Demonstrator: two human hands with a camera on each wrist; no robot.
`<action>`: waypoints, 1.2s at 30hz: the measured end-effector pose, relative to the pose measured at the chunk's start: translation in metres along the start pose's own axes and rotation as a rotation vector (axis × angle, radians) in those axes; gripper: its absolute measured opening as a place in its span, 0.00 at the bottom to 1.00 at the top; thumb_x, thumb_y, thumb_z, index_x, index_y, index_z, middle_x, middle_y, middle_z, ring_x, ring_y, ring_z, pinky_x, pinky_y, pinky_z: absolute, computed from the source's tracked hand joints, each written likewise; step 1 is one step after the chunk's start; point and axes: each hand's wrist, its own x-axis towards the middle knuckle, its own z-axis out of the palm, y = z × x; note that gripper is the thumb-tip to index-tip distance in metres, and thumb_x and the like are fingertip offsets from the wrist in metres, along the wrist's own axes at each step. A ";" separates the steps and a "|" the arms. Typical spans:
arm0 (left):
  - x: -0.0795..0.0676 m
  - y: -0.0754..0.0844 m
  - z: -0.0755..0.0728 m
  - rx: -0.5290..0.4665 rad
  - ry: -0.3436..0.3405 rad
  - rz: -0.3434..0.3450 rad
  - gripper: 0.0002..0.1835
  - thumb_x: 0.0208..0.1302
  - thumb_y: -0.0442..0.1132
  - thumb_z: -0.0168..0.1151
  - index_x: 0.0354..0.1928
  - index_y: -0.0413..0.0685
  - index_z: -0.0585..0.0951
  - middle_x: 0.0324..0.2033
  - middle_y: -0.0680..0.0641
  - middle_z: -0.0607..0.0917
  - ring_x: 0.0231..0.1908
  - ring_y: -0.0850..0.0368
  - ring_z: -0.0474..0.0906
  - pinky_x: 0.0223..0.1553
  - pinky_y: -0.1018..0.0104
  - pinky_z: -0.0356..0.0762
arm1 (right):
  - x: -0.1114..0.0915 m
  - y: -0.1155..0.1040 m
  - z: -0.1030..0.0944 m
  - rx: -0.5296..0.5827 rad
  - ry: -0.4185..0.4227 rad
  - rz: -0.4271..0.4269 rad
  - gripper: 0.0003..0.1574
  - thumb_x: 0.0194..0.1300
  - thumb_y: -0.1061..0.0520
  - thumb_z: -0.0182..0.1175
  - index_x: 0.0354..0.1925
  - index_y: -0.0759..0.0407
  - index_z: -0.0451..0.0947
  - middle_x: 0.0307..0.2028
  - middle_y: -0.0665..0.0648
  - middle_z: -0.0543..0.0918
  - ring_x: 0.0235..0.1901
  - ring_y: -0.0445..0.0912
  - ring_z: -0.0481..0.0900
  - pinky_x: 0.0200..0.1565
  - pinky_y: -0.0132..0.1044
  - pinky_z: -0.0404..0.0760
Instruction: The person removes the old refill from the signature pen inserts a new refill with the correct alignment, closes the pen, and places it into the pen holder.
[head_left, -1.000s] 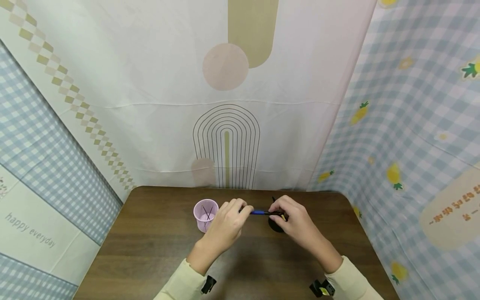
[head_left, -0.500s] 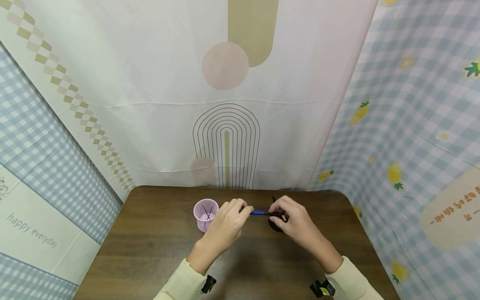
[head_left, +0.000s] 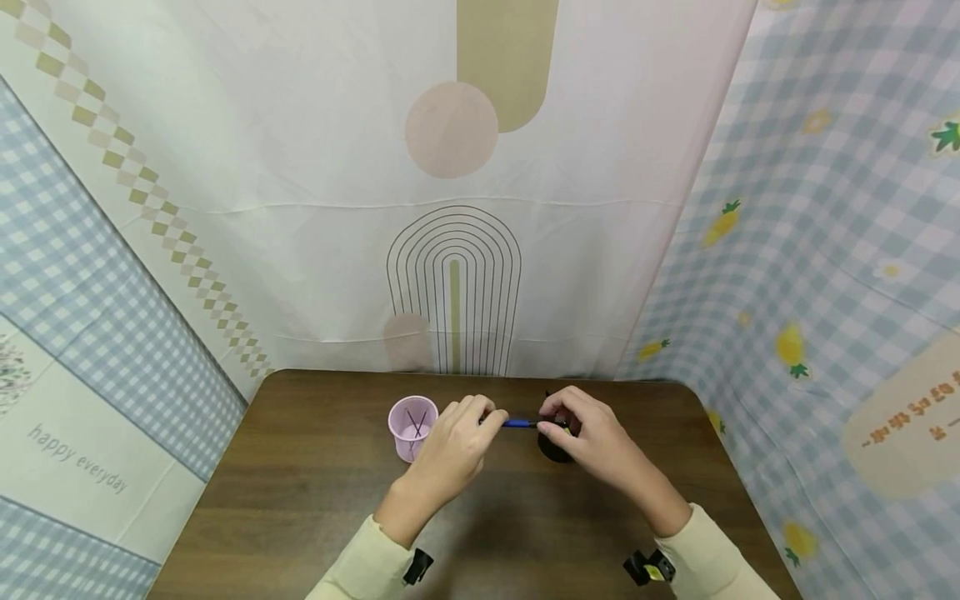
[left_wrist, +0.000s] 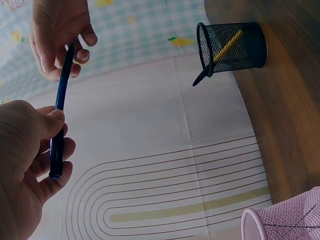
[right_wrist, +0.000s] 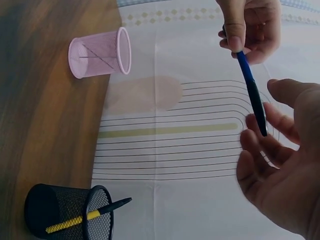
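My left hand [head_left: 450, 446] pinches a blue-and-black pen [right_wrist: 245, 70] between thumb and fingers, keeping it level above the table in the head view. The pen's pointed black end reaches toward my right hand [head_left: 596, 442]. In the right wrist view that hand's thumb stands apart from the pen, and its fingers bend loosely behind the tip. Below my right hand is a black mesh pen holder [left_wrist: 240, 47], partly covered by it in the head view. A yellow-and-black pen [right_wrist: 92, 215] leans inside it. Left of my left hand stands a pink mesh pen holder [right_wrist: 97, 54].
Both holders are on a dark brown wooden table [head_left: 300, 492]. Two thin dark lines cross in the pink holder. A white printed cloth [head_left: 322, 275] hangs behind the table's far edge, with blue checked cloth [head_left: 787, 250] at the sides.
The thumb and fingers of my right hand have parted from the pen's black end, and that hand has shifted slightly. My left hand stays in place, still pinching the pen.
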 end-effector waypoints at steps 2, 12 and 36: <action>0.000 0.000 0.000 -0.005 0.001 0.001 0.11 0.65 0.27 0.56 0.43 0.46 0.83 0.37 0.49 0.81 0.36 0.55 0.78 0.31 0.66 0.72 | 0.002 0.001 -0.002 0.022 -0.050 0.033 0.09 0.68 0.55 0.69 0.45 0.45 0.81 0.38 0.44 0.80 0.33 0.38 0.75 0.33 0.31 0.77; 0.000 0.000 -0.001 -0.003 -0.002 0.010 0.11 0.63 0.26 0.59 0.43 0.46 0.83 0.38 0.49 0.81 0.37 0.54 0.79 0.31 0.66 0.73 | 0.008 0.003 -0.009 0.058 -0.225 0.127 0.10 0.75 0.49 0.61 0.49 0.48 0.85 0.42 0.46 0.87 0.36 0.36 0.80 0.38 0.33 0.81; 0.000 0.001 0.000 -0.012 -0.005 0.000 0.12 0.62 0.25 0.58 0.43 0.47 0.83 0.37 0.49 0.81 0.36 0.55 0.78 0.31 0.66 0.73 | 0.007 -0.002 -0.006 0.048 -0.138 0.082 0.08 0.64 0.60 0.71 0.40 0.48 0.83 0.35 0.43 0.81 0.32 0.37 0.76 0.33 0.31 0.79</action>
